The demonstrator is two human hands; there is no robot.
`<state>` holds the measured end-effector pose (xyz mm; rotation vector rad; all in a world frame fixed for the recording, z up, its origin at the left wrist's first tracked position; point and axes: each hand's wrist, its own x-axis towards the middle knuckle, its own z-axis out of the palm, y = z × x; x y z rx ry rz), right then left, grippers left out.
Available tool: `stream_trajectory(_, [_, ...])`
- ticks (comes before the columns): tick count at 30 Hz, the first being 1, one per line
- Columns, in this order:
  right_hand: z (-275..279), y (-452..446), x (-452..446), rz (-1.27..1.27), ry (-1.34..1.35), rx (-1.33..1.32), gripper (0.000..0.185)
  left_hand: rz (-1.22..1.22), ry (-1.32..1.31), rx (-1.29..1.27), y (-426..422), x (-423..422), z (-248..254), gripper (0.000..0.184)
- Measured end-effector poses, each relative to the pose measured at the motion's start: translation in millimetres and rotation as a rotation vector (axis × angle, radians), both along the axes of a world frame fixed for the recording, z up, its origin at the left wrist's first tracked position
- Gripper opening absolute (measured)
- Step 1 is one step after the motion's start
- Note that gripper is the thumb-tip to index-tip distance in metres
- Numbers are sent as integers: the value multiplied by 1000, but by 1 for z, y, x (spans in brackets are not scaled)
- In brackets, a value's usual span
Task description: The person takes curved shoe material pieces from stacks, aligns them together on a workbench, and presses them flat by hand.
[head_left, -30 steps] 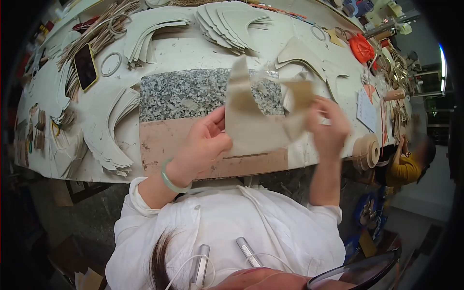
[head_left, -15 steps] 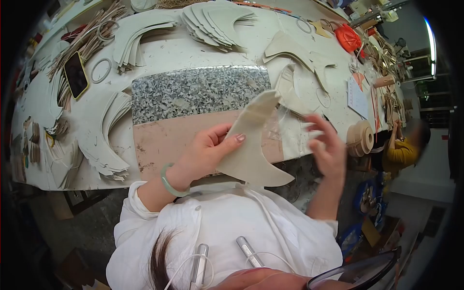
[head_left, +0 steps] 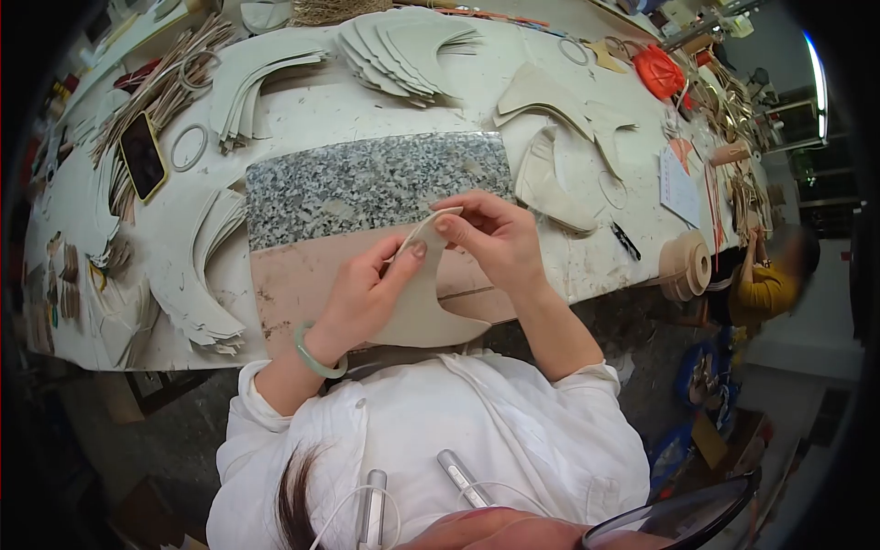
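A cream, curved leather piece [head_left: 417, 316], shaped like a shoe upper, is held over the near edge of the work slab. My left hand [head_left: 362, 289] grips its left side, the thumb lying on top. At the narrow upper tip, my right hand [head_left: 500, 240] pinches the edge between thumb and fingers. The tip looks bent or folded there, but the fingers partly hide it. Beneath and behind my hands lies a speckled granite slab [head_left: 376, 179], with a pinkish-tan sheet [head_left: 293, 289] over its near part.
Stacks of similar pieces [head_left: 403, 55] lie at the back and left [head_left: 197, 266]. Right of the slab are loose pieces [head_left: 550, 188], a black pen-like tool [head_left: 626, 240], a notepad [head_left: 678, 188] and tape rolls [head_left: 686, 264]. A phone [head_left: 144, 156] lies left. A person [head_left: 765, 289] sits far right.
My right hand has moved left from beside the leather piece and now pinches its upper tip. The piece has shifted down and left with my left hand, and the pen-like tool is more visible.
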<state>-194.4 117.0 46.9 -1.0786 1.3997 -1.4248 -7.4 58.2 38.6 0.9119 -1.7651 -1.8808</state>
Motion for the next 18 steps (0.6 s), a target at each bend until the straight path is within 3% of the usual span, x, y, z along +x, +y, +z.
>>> stream_trajectory(5, [-31,-18,-8,-95,184,-105,13,-46,-181,-21,-4,0,8,33])
stream_trajectory(9, [-45,-37,-21,-135,852,-275,9,-84,-174,-1205,5,0,-31,43])
stream_trajectory(14, [-61,-19,-6,211,992,-542,7,-377,-248,-1260,21,19,-47,45])
stream_trajectory(18, [-55,-26,-10,133,1070,-516,7,-381,-231,-1251,27,23,-46,47])
